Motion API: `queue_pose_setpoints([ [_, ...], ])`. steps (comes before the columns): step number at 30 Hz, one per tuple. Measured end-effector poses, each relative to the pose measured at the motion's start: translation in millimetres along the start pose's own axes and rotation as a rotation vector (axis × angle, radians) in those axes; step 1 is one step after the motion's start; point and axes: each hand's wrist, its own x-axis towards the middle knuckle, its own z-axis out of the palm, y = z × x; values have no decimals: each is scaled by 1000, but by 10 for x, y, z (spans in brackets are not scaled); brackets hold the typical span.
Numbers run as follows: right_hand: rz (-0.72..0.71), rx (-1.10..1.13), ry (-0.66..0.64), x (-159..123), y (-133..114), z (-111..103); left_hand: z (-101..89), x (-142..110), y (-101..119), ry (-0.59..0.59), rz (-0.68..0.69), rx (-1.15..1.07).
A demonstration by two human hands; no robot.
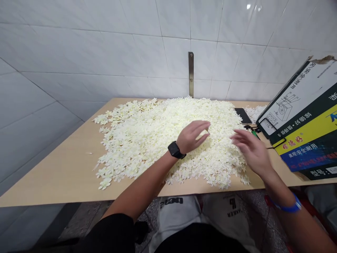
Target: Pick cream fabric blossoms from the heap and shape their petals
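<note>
A broad heap of small cream-white artificial flower heads (137,137) is spread over a light wooden table (60,168). My left hand (192,135), with a black watch at its wrist, is over the middle of the heap. Its fingers are stretched out to the right, the thumb apart below them, and I see no flower held. My right hand (252,151), a blue band on its wrist, hovers at the heap's right edge. Its fingers point left, apart and slightly blurred by motion, with nothing visible in them. A gap over the flowers separates both hands.
A large printed cardboard box (297,130) stands tilted at the table's right. Beside it are a dark flat phone-like object (242,115), a black wire frame (280,140) and small white pieces (255,113). A tiled wall with a metal bracket (191,73) borders the back.
</note>
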Motion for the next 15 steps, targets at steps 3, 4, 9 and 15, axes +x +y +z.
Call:
queue_pose_setpoints([
  [3, 5, 215, -278, 628, 80, 453, 11, 58, 143, -58, 77, -24],
  [4, 24, 288, -333, 760, 121, 563, 5, 62, 159, -47, 88, -14],
  [9, 150, 654, -506, 843, 314, 762, -73, 46, 114, -50, 39, 58],
  [15, 49, 501, -529, 920, 109, 629, -166, 261, 49, -114, 79, 89],
])
